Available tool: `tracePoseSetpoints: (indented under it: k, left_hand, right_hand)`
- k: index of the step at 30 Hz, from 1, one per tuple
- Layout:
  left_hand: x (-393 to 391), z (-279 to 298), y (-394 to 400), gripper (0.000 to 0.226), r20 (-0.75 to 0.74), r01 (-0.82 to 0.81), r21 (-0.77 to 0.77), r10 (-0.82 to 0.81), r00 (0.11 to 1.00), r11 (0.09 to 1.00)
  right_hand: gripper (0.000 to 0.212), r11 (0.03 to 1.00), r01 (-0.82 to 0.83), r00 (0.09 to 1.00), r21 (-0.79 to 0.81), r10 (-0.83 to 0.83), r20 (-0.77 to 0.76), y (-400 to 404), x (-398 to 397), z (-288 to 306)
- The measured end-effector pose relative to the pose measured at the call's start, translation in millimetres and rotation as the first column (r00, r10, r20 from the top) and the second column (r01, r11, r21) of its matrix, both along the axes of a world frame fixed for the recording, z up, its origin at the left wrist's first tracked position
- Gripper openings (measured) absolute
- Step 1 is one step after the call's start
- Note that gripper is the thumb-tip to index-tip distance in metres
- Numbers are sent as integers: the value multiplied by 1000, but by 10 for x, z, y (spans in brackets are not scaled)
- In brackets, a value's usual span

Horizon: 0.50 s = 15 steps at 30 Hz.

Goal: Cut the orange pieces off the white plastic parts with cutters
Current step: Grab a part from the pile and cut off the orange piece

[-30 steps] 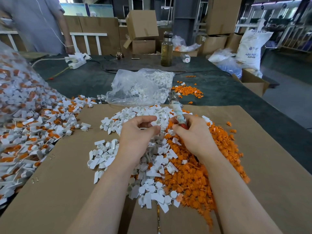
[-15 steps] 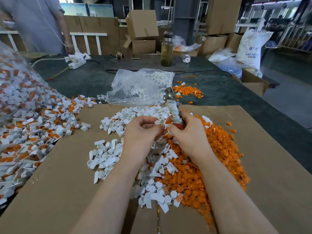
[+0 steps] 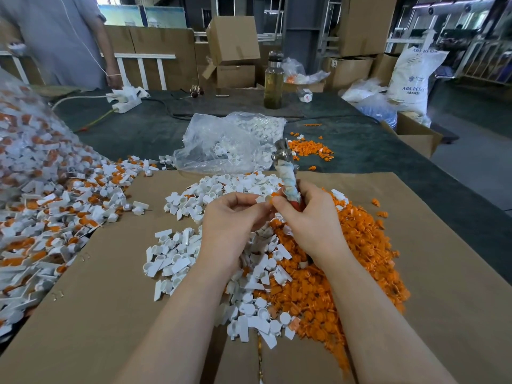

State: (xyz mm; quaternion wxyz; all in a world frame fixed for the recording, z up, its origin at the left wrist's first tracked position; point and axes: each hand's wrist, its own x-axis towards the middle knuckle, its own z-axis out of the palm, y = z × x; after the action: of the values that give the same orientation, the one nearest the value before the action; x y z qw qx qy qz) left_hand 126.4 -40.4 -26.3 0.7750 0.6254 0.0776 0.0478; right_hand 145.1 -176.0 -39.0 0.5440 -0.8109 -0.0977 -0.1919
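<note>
My left hand [image 3: 232,217] pinches a small white plastic part [image 3: 264,199] with an orange bit at its right end. Touching that orange bit, my right hand [image 3: 310,217] grips the cutters [image 3: 286,173], whose cloth-wrapped handle and metal head point up and away. Both hands hover over a cardboard sheet [image 3: 110,300]. Under them lie a pile of white parts [image 3: 180,256] on the left and a pile of orange pieces [image 3: 360,261] on the right.
A big heap of uncut white-and-orange parts [image 3: 41,203] fills the left side. A clear plastic bag of white parts [image 3: 227,142] and a small orange heap [image 3: 307,149] lie beyond the cardboard. A bottle [image 3: 273,81], boxes and a standing person [image 3: 55,37] are at the back.
Both hands have risen and come together, so the white part now meets the right hand's fingers. The cutters' head has tilted up and away from me.
</note>
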Motion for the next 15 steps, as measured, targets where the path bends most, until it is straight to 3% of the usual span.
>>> tracePoseSetpoints:
  k: [10, 15]
  left_hand:
    - [-4, 20, 8, 21, -38, 0, -76, -3, 999, 997]
    - [-5, 25, 1, 17, -15, 12, -91, -13, 1000, 996]
  right_hand:
    - [10, 999, 8, 997, 38, -10, 71, 34, -55, 56]
    - [17, 987, 118, 989, -104, -107, 107, 41, -48, 35]
